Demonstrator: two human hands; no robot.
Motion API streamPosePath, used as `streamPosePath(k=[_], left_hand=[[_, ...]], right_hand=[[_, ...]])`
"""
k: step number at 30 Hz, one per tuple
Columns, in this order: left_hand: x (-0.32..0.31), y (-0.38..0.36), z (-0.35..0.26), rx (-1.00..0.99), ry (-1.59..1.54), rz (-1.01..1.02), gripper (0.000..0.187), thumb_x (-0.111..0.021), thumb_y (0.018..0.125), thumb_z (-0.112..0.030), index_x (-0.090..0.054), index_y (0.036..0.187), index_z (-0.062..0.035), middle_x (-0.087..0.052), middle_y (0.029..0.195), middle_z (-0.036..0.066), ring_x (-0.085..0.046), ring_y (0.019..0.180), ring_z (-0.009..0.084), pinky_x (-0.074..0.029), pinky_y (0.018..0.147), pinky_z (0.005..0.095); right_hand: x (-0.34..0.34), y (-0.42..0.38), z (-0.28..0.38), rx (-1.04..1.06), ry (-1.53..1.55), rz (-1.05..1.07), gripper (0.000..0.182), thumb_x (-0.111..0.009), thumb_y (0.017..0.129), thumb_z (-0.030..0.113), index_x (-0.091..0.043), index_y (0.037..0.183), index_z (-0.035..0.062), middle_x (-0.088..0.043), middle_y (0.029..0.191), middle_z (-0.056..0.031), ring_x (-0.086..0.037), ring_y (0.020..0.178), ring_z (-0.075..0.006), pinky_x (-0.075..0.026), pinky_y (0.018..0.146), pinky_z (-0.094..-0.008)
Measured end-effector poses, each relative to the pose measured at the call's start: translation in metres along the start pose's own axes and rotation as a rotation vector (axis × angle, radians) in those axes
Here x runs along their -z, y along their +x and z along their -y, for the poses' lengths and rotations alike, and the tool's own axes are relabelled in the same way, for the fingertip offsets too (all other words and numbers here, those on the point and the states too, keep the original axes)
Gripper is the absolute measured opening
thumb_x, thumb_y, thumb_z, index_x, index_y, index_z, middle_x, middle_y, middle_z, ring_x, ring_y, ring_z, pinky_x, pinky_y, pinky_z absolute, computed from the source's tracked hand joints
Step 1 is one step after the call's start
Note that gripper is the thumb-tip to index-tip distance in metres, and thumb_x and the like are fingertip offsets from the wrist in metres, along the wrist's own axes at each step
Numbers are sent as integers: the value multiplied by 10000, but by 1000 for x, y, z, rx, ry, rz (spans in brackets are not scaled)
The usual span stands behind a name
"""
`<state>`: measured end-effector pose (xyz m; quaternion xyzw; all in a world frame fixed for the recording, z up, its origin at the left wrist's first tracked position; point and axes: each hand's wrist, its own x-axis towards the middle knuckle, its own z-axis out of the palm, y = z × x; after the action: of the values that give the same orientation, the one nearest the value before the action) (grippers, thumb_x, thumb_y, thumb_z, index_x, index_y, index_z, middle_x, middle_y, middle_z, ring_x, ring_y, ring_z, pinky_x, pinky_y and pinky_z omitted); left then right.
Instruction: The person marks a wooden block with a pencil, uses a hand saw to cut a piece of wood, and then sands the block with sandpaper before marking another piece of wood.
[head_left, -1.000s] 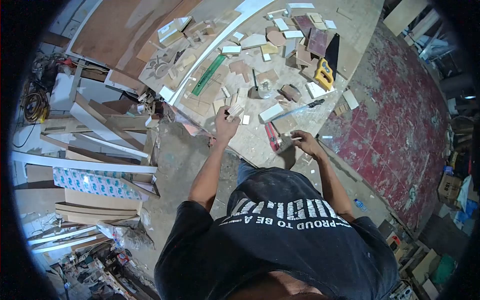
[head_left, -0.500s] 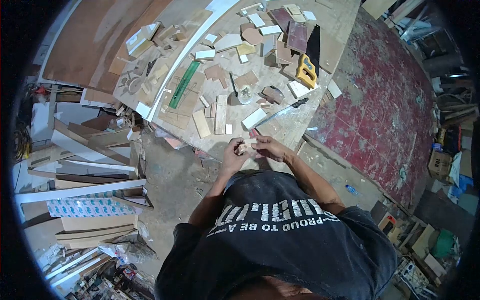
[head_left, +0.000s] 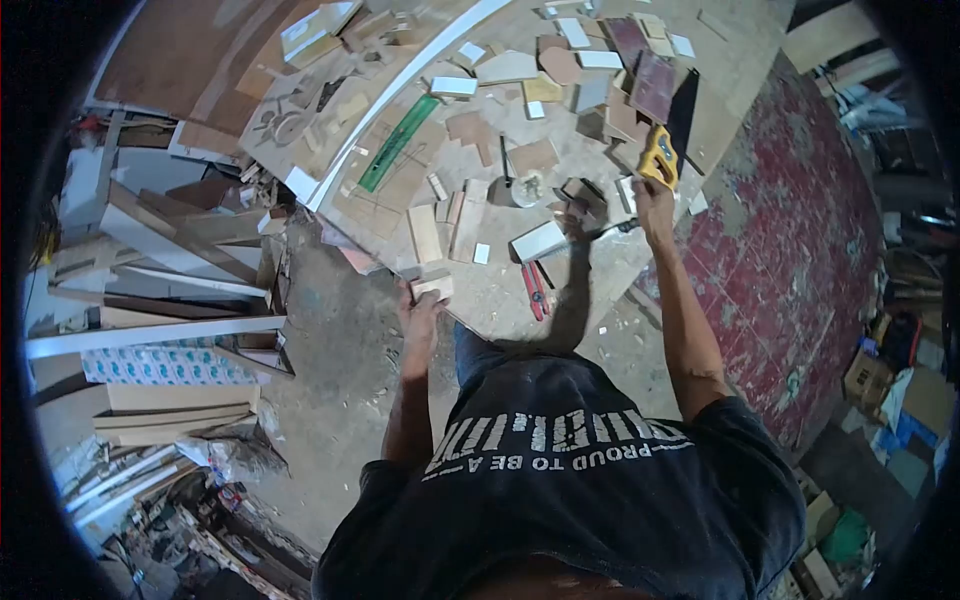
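My left hand (head_left: 418, 318) is closed around a small pale wood block (head_left: 433, 289) at the front edge of the workbench (head_left: 490, 310). On the right, my right hand (head_left: 656, 208) is stretched forward with its fingers at the lower end of the yellow handle of a hand saw (head_left: 660, 158). Its fingertips are partly hidden by the handle. The saw's dark blade points away toward the far side. A red hand tool (head_left: 535, 290) lies on the bench between my hands, beside a thin dark stick.
Wood offcuts (head_left: 560, 65) are scattered over the bench. A green ruler (head_left: 398, 145) lies left of a small round container (head_left: 528, 190). A white-edged block (head_left: 538, 242) sits nearer me. Timber pieces (head_left: 160, 340) are piled on the left; a red floor (head_left: 790, 250) stretches right.
My hands have parted. The right one has let go of the wood block and reached out to the saw handle; the left has moved left with the block. The red hand tool is uncovered.
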<state>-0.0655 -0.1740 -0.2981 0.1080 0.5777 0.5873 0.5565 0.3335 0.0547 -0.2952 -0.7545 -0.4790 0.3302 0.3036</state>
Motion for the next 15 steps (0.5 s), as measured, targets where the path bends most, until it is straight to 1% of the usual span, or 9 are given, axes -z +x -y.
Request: streamPosePath(k=[2, 4, 5, 7, 8, 9, 11, 13, 15], left_hand=[[16, 5, -8, -18, -69, -93, 387, -625, 832, 34, -526, 1199, -37, -635, 1069, 83, -624, 971, 192, -540, 739, 350], [28, 10, -13, -7, -171, -119, 393, -639, 826, 23, -529, 1198, -41, -634, 1079, 85, -621, 982, 189, -536, 750, 345], [22, 11, -18, -14, -177, -123, 393, -639, 826, 23, -529, 1198, -41, -634, 1079, 85, -621, 982, 189, -536, 750, 345], [-6, 8, -44, -113, -220, -20, 383, -627, 823, 51, -530, 1184, -34, -634, 1076, 81, -622, 968, 180, -535, 787, 346], [-23, 6, -57, -189, -99, 15, 386, -623, 821, 62, -533, 1186, -26, -634, 1079, 78, -621, 968, 170, -526, 820, 337], [-41, 3, -71, -267, 22, 40, 390, -620, 818, 74, -536, 1187, -19, -635, 1082, 75, -621, 969, 160, -517, 852, 328], [-68, -9, -99, -511, 229, 144, 404, -632, 803, 84, -539, 1186, -3, -635, 1084, 66, -617, 981, 141, -499, 884, 300], [-84, -21, -116, -537, 309, 169, 439, -675, 765, 38, -543, 1182, -1, -628, 1118, 87, -604, 1036, 161, -481, 937, 327], [-89, -27, -124, -577, 320, 187, 459, -661, 750, 91, -536, 1181, -4, -609, 1150, 93, -599, 1062, 172, -468, 952, 324]], right_hand=[[-23, -12, 43, 491, 15, 120, 146, -636, 849, 129, -682, 897, -1, -637, 717, -145, -614, 647, -214, -471, 621, -329], [-58, -15, 95, 651, -74, 178, 97, -639, 809, 88, -664, 847, 3, -654, 770, -204, -644, 703, -379, -500, 636, -413], [-83, 0, 101, 698, -169, 275, 100, -620, 811, 94, -660, 840, 7, -652, 786, -214, -648, 729, -393, -501, 643, -435], [-130, 17, 134, 604, -518, 376, 182, -618, 801, 162, -691, 883, 17, -680, 848, -209, -675, 803, -379, -536, 696, -423], [-152, 29, 144, 543, -700, 429, 228, -627, 792, 197, -706, 921, 26, -698, 897, -202, -688, 854, -368, -550, 728, -420], [-168, 39, 151, 561, -696, 434, 228, -627, 792, 197, -706, 921, 26, -698, 897, -202, -688, 854, -368, -550, 728, -420], [-201, 41, 160, 369, -764, 459, 318, -638, 768, 242, -714, 1010, 50, -703, 1034, -186, -686, 975, -341, -554, 803, -430], [-217, 34, 164, 370, -832, 507, 318, -594, 811, 249, -713, 1041, 65, -695, 1082, -172, -677, 1016, -318, -549, 830, -426], [-227, 33, 160, 359, -912, 534, 325, -550, 854, 257, -712, 1072, 79, -687, 1131, -158, -668, 1057, -295, -544, 857, -422]])
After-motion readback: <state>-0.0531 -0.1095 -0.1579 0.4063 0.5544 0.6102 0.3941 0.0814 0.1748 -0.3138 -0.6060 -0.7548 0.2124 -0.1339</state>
